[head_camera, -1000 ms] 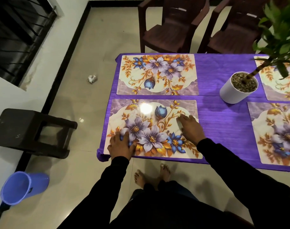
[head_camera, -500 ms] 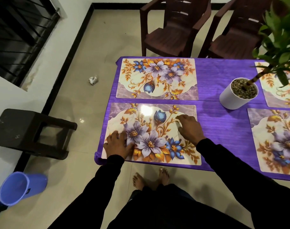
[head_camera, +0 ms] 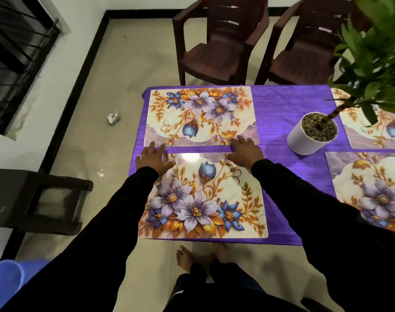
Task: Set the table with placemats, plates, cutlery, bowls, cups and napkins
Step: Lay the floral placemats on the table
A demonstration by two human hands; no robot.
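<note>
Left hand (head_camera: 153, 159): flat, fingers spread and straight, resting on the far left corner of the near mat (head_camera: 203, 197), fingertips over the purple cloth (head_camera: 279, 113) toward the far mat (head_camera: 201, 115). Holding nothing.
Right hand (head_camera: 246, 152): flat, fingers extended, on the far right edge of the near mat, fingertips reaching the near edge of the far mat. Holding nothing.

Change from one second earlier: both hands relocated from the near half of the near mat to its far edge. Near mat now apparently squared to the surface edge, its long side parallel to the far mat, a narrow strip of cloth showing between the two. Probably a final alignment push, not a lift.

Mat positions:
- Near mat: at the near left end of the surface, just inside the cloth edge.
- Far mat: directly beyond it, before the left chair (head_camera: 216, 48).
- Two further mats (head_camera: 372, 194) at the right, partly out of view, beyond the potted plant (head_camera: 313, 134).

Task status: four mats visible and laid, so the placemat stage judged nearly complete. No plates, cutlery, bowls, cups or napkins in view.

Next step, as a judgement: release the mat, then fetch plates. Caution: glossy mats likely to slide on the cloth under sideways pressure.
</note>
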